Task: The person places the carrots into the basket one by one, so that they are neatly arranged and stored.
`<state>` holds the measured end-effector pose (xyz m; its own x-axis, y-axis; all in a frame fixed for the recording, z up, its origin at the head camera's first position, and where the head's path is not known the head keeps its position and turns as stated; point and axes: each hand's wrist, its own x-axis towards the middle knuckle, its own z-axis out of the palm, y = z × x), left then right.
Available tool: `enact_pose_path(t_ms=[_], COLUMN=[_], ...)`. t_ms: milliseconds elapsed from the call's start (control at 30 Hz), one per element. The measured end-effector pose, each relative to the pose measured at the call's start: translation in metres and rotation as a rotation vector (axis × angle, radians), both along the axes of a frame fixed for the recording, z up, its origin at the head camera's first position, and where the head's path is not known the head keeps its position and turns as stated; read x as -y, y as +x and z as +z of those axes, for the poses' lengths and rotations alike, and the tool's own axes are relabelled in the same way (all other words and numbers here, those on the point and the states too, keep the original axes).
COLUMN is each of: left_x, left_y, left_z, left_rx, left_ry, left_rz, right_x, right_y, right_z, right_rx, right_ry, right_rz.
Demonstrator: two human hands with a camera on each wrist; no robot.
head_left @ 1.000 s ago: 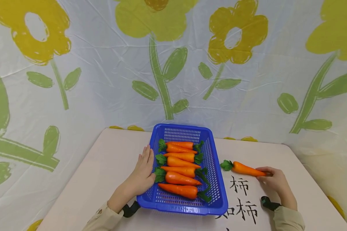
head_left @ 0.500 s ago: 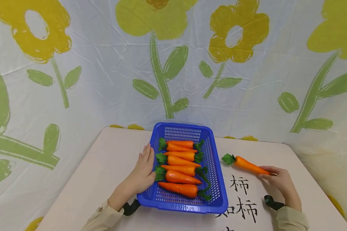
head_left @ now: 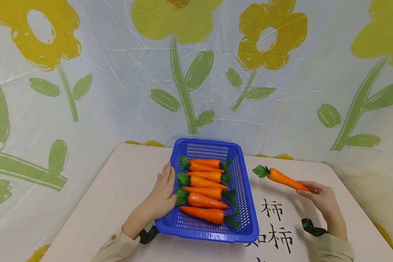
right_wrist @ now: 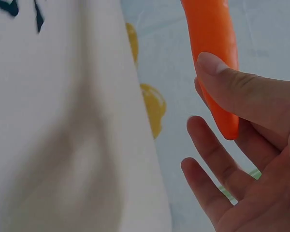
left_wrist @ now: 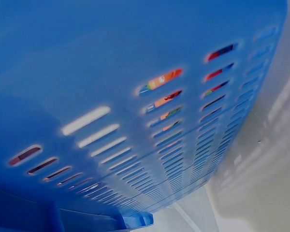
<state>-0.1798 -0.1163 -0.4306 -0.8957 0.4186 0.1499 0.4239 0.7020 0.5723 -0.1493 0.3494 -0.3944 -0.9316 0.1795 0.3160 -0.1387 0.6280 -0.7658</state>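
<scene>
My right hand (head_left: 324,200) pinches a carrot (head_left: 283,178) by its tapered tip, its green leaves pointing left toward the basket. Close up in the right wrist view, the thumb presses on the orange carrot (right_wrist: 215,58) while the two lower fingers stay off it. A blue plastic basket (head_left: 207,235) sits at the middle of the table with several carrots (head_left: 205,201) lying crosswise inside, leaves at alternating ends. Against the basket's left side lies my left hand (head_left: 162,193), fingers straight. Only the slotted basket wall (left_wrist: 135,121) fills most of the left wrist view; that hand is hidden there.
The pale table (head_left: 118,189) carries black brush-written characters (head_left: 280,238) right of the basket. Behind it hangs a white cloth (head_left: 118,72) printed with yellow flowers. A dark strap (head_left: 312,227) is on the right wrist, another (head_left: 148,234) on the left.
My right hand has lifted the carrot off the table, leafy end rising, and has moved slightly right. The left hand and the basket have stayed in place.
</scene>
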Motion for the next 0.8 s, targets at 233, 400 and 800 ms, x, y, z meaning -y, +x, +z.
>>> enact_pose_path(t_ms=[233, 400, 800], left_x=[0.001, 0.000, 0.000], left_y=[0.000, 0.000, 0.000], left_z=[0.000, 0.000, -0.001], left_rx=[0.013, 0.005, -0.010], left_ry=[-0.012, -0.008, 0.006], left_rz=[-0.004, -0.004, 0.000], right_x=[-0.055, -0.030, 0.027], right_y=[-0.040, -0.034, -0.028], right_z=[-0.036, -0.013, 0.016], right_rx=[0.094, 0.037, -0.150], right_ry=[0.065, 0.077, 0.059], right_rz=[0.030, 0.026, 0.153])
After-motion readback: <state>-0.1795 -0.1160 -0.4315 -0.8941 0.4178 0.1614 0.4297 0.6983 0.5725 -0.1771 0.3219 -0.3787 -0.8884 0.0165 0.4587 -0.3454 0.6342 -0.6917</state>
